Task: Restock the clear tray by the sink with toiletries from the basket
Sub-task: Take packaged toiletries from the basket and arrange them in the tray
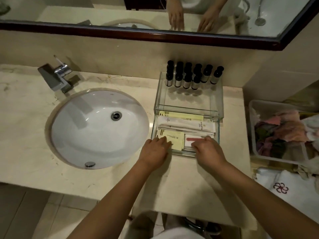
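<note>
Both hands at near end of clear tray, right of sink. State: left hand fingers straight, flat on yellow sachet; right hand fingers bent onto white packet with pink strip, pinch or press cannot tell. Far end of tray: small bottles standing. Right of tray: basket.

Clear glass tray; glossy ceramic sink; chrome faucet; marble counter.

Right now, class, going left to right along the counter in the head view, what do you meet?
Tap → sink → tray → basket.
</note>
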`<state>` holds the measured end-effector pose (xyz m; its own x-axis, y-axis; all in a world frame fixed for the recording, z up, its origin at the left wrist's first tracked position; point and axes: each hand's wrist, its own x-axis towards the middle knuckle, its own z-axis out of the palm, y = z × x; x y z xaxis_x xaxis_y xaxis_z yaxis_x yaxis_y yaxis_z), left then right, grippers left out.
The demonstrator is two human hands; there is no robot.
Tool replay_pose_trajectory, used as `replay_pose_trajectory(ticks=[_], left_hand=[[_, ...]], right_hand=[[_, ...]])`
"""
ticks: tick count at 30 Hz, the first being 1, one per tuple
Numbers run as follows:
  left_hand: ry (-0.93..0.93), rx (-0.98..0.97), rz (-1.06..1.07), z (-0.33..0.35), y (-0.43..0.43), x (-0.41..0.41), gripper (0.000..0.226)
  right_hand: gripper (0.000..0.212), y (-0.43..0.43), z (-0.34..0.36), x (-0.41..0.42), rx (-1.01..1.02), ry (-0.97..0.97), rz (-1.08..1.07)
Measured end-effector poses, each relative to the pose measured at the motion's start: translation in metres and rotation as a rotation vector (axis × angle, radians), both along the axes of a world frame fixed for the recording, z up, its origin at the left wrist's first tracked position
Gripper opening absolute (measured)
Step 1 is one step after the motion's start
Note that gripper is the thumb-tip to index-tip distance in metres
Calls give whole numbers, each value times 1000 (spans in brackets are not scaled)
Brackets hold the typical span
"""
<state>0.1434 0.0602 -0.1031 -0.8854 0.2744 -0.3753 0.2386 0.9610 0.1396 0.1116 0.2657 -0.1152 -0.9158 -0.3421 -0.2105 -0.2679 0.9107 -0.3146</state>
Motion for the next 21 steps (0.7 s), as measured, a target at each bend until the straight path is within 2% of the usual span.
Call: replay_pose_trajectory(ticks=[2, 7, 12, 16, 21], left_hand=[[21, 21, 35, 9, -5, 5, 49], [71, 53, 254, 34, -61, 50, 45], [115, 47, 633, 56, -164, 163, 43], [197, 86, 1026, 78, -241, 319, 39], [292, 33, 1548, 100, -277, 546, 31]], right_hand=[[33, -10, 10, -5, -34, 8, -23], [31, -77, 47, -8, -75, 32, 104], [27, -194, 80, 45, -247, 49, 319], [27, -301, 107, 138, -371, 32, 559], [24, -416, 145, 286, -488, -3, 855]])
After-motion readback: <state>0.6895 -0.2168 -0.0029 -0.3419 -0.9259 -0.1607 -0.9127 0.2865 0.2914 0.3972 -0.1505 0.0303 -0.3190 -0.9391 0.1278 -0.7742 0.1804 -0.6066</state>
